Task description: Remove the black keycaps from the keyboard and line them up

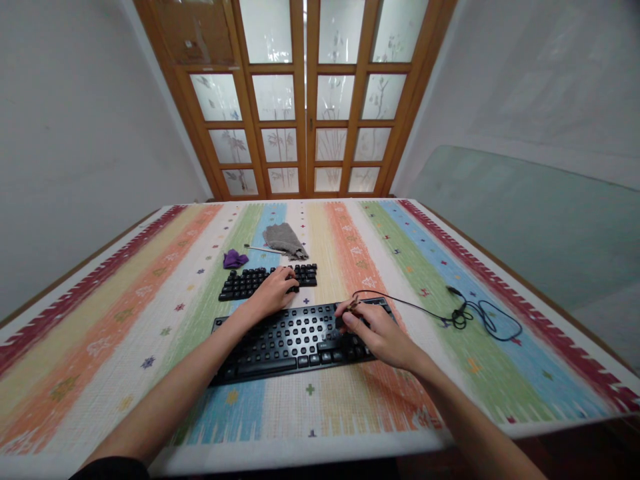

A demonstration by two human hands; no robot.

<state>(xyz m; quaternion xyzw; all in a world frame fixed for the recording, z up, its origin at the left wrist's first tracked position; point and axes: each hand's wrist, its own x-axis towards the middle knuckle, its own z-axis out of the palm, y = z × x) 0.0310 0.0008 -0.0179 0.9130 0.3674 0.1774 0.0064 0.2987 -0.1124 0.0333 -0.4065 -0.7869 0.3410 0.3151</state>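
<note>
A dark sleeve [113, 469] shows at the lower left, above the person's left forearm; the right forearm is bare where it shows. Both reach over a tablecloth [125, 347] striped in red, yellow, orange, white, green and blue, with small woven-looking motifs.

Close in, at the middle of the table, lies a black keyboard [285, 343], slightly slanted. Rows of small bare key posts fill much of it, while the long space bar [265, 367] and other keys on its lower right remain in place. The right hand [373, 328] is above the keyboard's right part, thumb and fingers drawn in around a small object [353, 305], brownish and too tiny to identify. A black cable [420, 309] runs from behind that hand to a loose coil on the right.

Just beyond the keyboard, loose keycaps [243, 285] sit in packed rows. The left hand [277, 290] rests on them with bent fingers; whether it grips one cannot be told. Behind these are a crumpled purple cloth [235, 259], a thin pale stick [265, 249] with a dark tip and a grey cloth [286, 239]. At the back stand wooden doors [303, 125] with patterned glass panes, between pale walls
</note>
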